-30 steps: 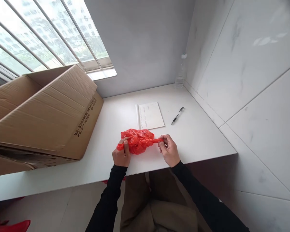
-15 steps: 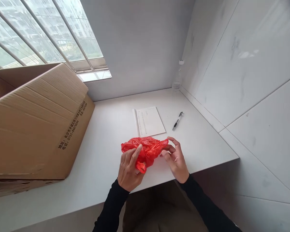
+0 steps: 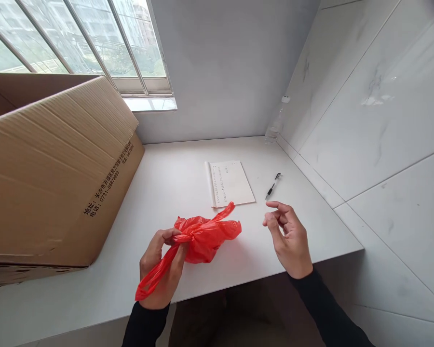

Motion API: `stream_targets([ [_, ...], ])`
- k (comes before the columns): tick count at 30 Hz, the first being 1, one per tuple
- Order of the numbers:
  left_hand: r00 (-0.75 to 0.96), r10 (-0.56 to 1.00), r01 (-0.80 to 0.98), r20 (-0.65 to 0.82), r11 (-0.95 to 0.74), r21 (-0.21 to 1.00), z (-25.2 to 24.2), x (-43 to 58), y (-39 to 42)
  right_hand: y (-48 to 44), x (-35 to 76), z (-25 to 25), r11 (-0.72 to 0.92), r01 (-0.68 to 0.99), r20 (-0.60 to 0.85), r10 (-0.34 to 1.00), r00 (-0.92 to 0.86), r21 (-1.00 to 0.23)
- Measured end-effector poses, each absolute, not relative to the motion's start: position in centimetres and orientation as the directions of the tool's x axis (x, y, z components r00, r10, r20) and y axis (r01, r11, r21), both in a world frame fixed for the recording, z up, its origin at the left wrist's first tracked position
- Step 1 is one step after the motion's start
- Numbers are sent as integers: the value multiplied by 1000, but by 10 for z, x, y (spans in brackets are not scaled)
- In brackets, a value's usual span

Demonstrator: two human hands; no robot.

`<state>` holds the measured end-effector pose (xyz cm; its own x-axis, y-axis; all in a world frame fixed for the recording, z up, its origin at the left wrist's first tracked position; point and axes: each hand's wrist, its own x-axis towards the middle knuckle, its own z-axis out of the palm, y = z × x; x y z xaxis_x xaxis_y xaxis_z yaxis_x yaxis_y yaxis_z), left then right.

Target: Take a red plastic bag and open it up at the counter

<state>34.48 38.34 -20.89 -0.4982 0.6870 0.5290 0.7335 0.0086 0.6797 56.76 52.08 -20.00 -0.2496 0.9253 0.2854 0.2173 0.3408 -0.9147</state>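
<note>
**Red bag gripped by the left hand alone**

The red plastic bag [image 3: 206,236] is pinched at its knotted neck by the left hand [image 3: 161,267], with one handle loop trailing down over the palm. Its bulk rests on the white worktop [image 3: 173,178], just right of that hand. The right hand [image 3: 291,238] is held apart from the bag, fingers loosely curled and empty.
</note>
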Motion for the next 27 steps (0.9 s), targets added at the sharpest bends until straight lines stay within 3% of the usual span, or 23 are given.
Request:
stream_targets([
  [4,-497,726,686,475,-6,727,-199,357,380,501,547,-190,552,148,401,741,-538,-821],
  [7,-463,782,662,418,-8,749,-195,365,377,491,532,-187,656,136,458,646,-610,-743],
  [11,-402,851,661,337,15,750,-189,356,369,500,543,-188,551,177,402,760,-512,-816],
  [15,-504,791,657,348,90,749,-188,343,366,516,567,-190,370,211,265,877,-402,-905],
  [22,-465,756,760,462,72,646,-182,366,379,503,557,-176,424,251,225,794,-564,-870],
  [27,-622,703,622,346,174,764,-177,363,376,504,554,-167,283,201,149,852,-501,-938],
])
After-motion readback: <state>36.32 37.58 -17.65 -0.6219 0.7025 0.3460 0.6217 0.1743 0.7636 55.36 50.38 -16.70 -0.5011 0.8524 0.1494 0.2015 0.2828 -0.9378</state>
